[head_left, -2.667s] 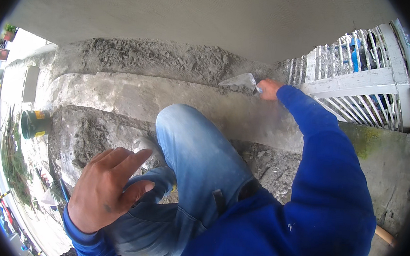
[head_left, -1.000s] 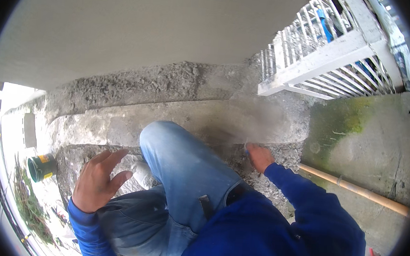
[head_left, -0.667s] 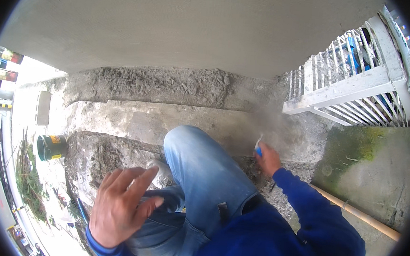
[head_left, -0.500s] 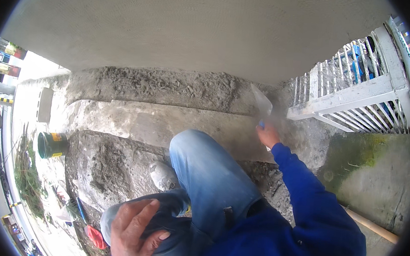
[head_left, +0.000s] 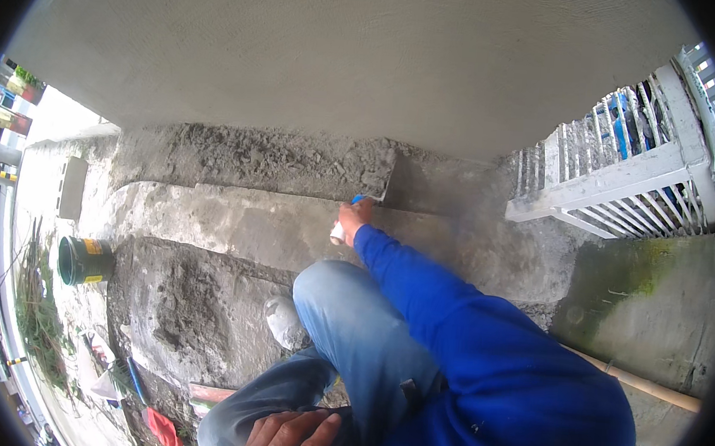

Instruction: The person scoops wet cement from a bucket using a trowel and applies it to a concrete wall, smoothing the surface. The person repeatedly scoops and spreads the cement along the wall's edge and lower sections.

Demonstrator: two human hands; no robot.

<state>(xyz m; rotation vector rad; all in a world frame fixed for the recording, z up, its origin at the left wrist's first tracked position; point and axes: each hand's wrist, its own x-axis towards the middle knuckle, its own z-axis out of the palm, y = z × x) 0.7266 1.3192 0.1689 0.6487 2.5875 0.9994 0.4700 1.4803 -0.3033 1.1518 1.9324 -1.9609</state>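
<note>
My right hand (head_left: 355, 216) is closed around the handle of a trowel (head_left: 362, 198), at the front edge of a strip of rough grey mortar (head_left: 262, 160) along the foot of the wall. The trowel's blue part shows above my fingers and the pale handle end below; most of its blade is hard to make out. Right of the trowel the strip is lower and smoother, and the rough mortar ends there in a straight edge. My left hand (head_left: 292, 440) lies over my bent leg at the bottom of the view, fingers extended, holding nothing.
A plastered grey wall (head_left: 361, 57) fills the top. A concrete ledge (head_left: 250, 220) runs below the mortar. At left are a green bucket (head_left: 85, 261), a concrete block (head_left: 71, 188) and cut branches (head_left: 40, 317). A white railing (head_left: 617, 187) and a wooden pole (head_left: 644, 386) are at right.
My right hand has moved left along the strip with the trowel, and the rough mortar now ends farther left. My left hand has shifted right and lower on my leg.
</note>
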